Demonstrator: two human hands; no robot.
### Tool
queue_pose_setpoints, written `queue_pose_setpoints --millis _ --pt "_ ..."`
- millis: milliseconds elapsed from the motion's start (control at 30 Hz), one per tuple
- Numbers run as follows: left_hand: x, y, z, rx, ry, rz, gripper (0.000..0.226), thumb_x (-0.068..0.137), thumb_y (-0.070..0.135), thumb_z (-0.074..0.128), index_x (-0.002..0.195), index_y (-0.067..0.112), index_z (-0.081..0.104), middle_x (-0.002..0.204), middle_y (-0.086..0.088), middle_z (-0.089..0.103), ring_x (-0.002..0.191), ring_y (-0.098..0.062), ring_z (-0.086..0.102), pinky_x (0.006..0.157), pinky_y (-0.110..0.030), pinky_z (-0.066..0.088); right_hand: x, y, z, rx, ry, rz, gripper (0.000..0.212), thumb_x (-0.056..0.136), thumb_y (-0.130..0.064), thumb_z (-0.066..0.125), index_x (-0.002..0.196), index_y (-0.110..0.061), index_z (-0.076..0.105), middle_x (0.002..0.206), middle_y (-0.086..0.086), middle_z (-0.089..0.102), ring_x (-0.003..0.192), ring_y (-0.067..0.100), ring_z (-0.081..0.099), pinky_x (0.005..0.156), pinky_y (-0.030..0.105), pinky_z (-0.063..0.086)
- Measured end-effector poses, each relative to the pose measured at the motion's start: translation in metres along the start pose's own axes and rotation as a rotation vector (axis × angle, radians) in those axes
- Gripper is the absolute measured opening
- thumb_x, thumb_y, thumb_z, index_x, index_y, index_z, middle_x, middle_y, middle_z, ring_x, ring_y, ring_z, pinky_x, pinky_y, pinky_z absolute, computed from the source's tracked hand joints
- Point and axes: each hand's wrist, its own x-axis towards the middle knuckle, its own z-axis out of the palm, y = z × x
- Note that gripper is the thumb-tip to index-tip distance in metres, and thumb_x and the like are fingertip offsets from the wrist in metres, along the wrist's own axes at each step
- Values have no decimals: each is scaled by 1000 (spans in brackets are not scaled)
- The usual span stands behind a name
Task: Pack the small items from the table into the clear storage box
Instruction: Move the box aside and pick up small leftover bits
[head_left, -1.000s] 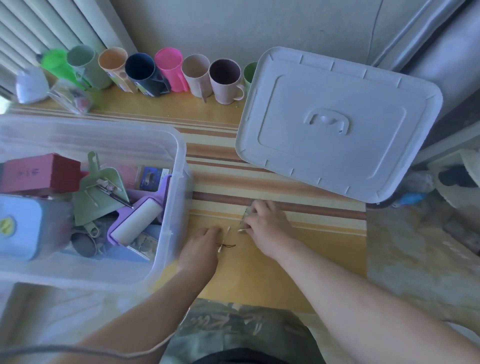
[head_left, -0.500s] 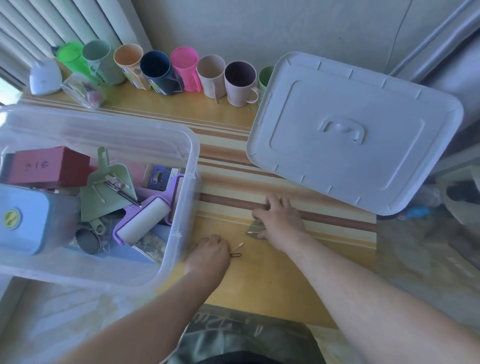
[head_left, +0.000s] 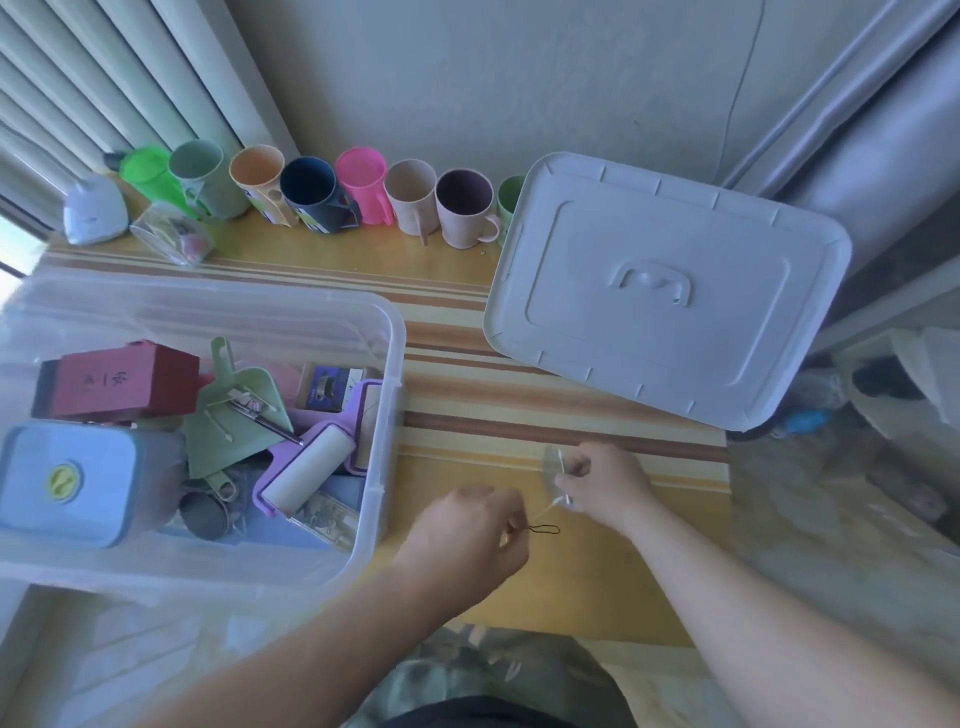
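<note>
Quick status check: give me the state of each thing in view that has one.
Clear storage box: open, partly filled.
Lid: off, flat on the table, right of the box.
Mugs: upright, in a row by the wall.
Left hand: pinching a black loop.
Right hand: holding a small clear packet.

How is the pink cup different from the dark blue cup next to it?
The pink cup is bright pink and plain, while the dark blue cup is navy with a printed picture on its side. The pink cup looks taller and narrower; the dark blue cup has a wider mouth. Both stand upright and open-topped, side by side in the row of cups along the wall at the back of the table.
</note>
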Motion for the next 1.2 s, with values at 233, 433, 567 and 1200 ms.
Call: queue_pose_setpoints --millis 233,433,567,1200 --pt "-29 -21 -111 -83 439 154 7 83 29 70 81 29 64 74 15 60 74 -4 57 63 -29 50 -58 -103 -44 230 161 -158 20 85 -42 75 74 -26 73 73 -13 71 72 6 65 65 25 48" --pt "-62 -130 -191 26 549 -113 9 80 32 77 79 33 68 72 18 66 73 -8 61 66 -30 50 -96 -234 -31 199 305 -497 17 85 -31 77 71 -35 69 93 -16 62 96 4 54 83 19 41" --pt "-88 -200 -204 155 381 -155 8 77 40 75 78 37 68 70 17 65 70 -14 62 63 -34 52 -104 -281 23 54 235 -602 13 88 -34 74 77 -30 70 98 -13 55 108 13 43 92 30 39" --pt "-105 -265 -176 500 187 72 26 74 52 68 62 29 68 64 15 63 75 -17 56 71 -35 33 -75 -296 122 -295 9 -275 32 91 -18 55 59 -24 54 99 4 53 92 28 54 72 35 46"
